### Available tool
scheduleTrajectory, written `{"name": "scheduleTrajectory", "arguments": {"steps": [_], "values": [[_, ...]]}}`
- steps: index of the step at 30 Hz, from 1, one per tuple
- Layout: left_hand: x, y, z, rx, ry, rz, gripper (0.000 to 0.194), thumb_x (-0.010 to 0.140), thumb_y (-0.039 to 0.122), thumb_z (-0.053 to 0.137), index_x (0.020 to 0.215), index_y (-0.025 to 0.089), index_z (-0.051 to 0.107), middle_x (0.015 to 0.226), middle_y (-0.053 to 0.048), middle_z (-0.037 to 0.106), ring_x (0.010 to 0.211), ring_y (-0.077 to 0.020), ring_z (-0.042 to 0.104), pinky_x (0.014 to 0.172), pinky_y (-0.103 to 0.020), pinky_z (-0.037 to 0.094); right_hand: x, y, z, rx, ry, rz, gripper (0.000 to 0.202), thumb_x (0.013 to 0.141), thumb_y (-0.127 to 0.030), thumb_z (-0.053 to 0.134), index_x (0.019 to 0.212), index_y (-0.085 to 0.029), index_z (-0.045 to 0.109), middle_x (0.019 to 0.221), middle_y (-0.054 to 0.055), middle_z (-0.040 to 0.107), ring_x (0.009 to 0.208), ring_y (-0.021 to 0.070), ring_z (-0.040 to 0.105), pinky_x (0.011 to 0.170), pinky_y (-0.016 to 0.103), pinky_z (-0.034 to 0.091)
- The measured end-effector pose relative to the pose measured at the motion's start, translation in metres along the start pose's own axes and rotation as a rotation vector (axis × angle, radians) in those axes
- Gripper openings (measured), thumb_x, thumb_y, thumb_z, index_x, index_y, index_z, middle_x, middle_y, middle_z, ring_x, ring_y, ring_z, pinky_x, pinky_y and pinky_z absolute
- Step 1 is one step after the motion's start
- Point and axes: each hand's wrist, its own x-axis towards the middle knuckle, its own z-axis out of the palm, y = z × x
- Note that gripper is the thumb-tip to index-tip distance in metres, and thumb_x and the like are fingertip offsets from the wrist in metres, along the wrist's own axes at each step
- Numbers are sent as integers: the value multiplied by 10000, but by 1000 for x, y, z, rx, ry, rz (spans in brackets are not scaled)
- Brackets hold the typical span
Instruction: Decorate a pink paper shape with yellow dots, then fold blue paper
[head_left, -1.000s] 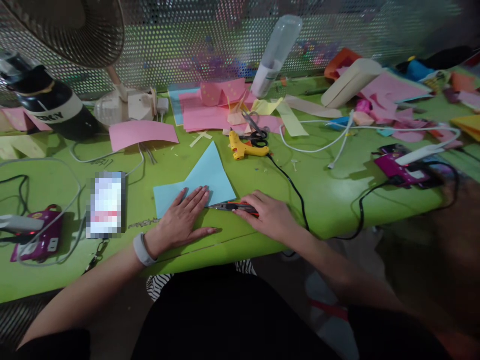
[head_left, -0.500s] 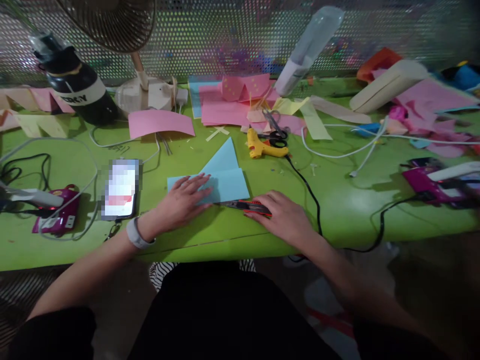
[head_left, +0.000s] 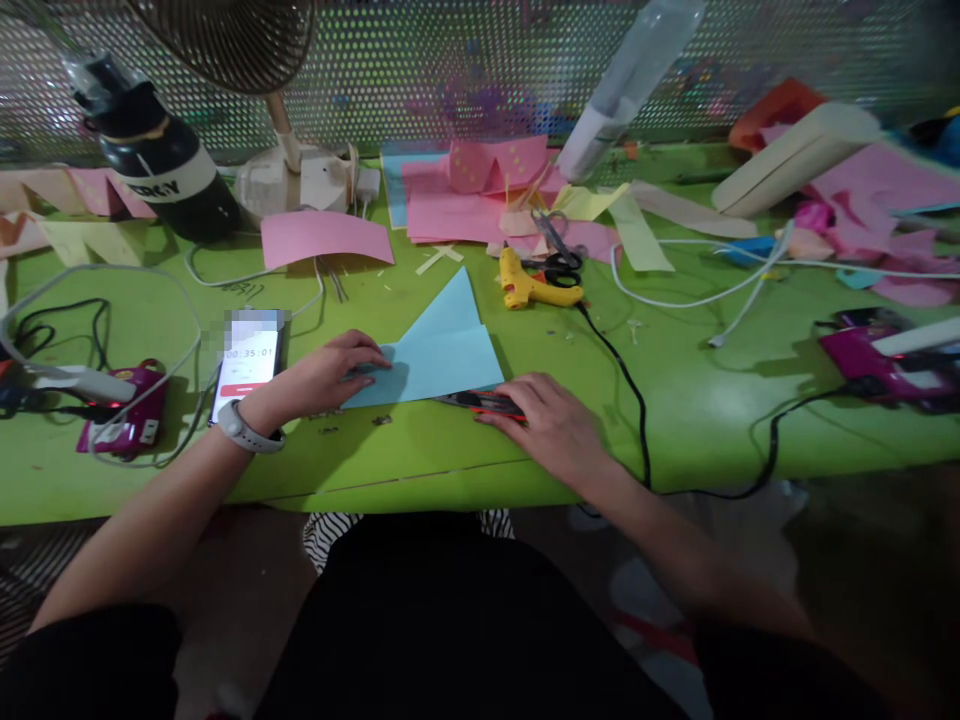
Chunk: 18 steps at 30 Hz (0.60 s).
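A folded light-blue paper [head_left: 450, 362] lies on the green table, with a pointed triangular flap sticking up toward the back. My left hand [head_left: 337, 372] rests at the paper's left end, its fingers bent and apart over that edge. My right hand [head_left: 551, 425] is closed on a red and black utility knife [head_left: 491, 402], which lies low along the paper's front edge with its tip pointing left.
Behind the paper are a yellow glue gun [head_left: 536, 285], scissors [head_left: 559, 262] and pink sheets [head_left: 442, 218]. A phone [head_left: 247, 350] lies by my left forearm. A dark bottle [head_left: 169, 165], a fan [head_left: 296, 185], cables and magenta power strips [head_left: 874, 360] stand around.
My left hand has slid left from the middle of the paper to its left end. The knife in my right hand has moved slightly left. The view has shifted a little.
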Motion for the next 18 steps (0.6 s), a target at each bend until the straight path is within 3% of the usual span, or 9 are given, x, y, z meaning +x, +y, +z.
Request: {"name": "scheduleTrajectory", "arguments": {"steps": [9, 15, 18], "values": [[0, 4, -2, 1, -4, -8, 289, 926, 236, 497, 1177, 175, 627, 1216, -127, 561, 1124, -212, 559, 1016, -405, 455, -5, 8, -6, 149, -96, -25, 269, 945, -437, 527, 940, -193, 641, 876, 82, 637, 854, 229, 589, 750, 366, 507], [1, 8, -7, -14, -35, -24, 302, 923, 236, 497, 1186, 170, 630, 1225, -130, 555, 1124, -213, 560, 1006, -388, 461, -2, -1, -3, 146, 19, -7, 332, 915, -463, 567, 1058, -165, 600, 883, 86, 658, 831, 224, 619, 749, 347, 518], [2, 5, -6, -20, -37, -14, 300, 921, 228, 499, 1185, 175, 631, 1215, -125, 554, 1131, -212, 552, 1016, -390, 452, 5, -9, 1, 106, 43, -64, 335, 928, -448, 550, 1081, -152, 588, 910, 96, 660, 854, 228, 613, 762, 346, 518]]}}
